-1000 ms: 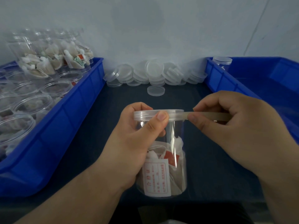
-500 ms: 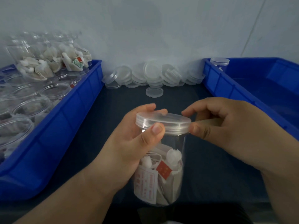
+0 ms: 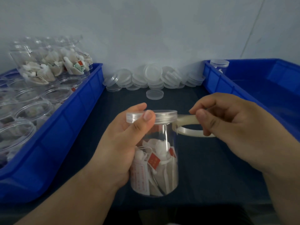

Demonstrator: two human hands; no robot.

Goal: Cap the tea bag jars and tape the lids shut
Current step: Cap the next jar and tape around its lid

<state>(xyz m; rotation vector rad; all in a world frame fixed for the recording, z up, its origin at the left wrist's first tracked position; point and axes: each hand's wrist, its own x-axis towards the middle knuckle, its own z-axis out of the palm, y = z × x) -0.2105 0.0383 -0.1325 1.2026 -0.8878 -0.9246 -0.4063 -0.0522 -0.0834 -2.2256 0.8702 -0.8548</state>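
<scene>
A clear jar of tea bags (image 3: 162, 168) is upright in the middle, capped with a clear lid (image 3: 164, 116). My left hand (image 3: 123, 143) grips the jar from the left, with the thumb pressed on the lid's rim. My right hand (image 3: 240, 127) pinches a roll of clear tape (image 3: 191, 127) just right of the lid. A strip of tape runs from the roll to the lid's edge.
A blue bin (image 3: 68, 127) on the left holds several open jars with tea bags. Loose clear lids (image 3: 152, 78) are piled against the back wall. Another blue bin (image 3: 243, 78) on the right holds one capped jar (image 3: 219, 64) at its far corner.
The jar has gone from tilted to upright. My right hand has drawn away from the lid to the right, and the tape roll and a stretched strip now show.
</scene>
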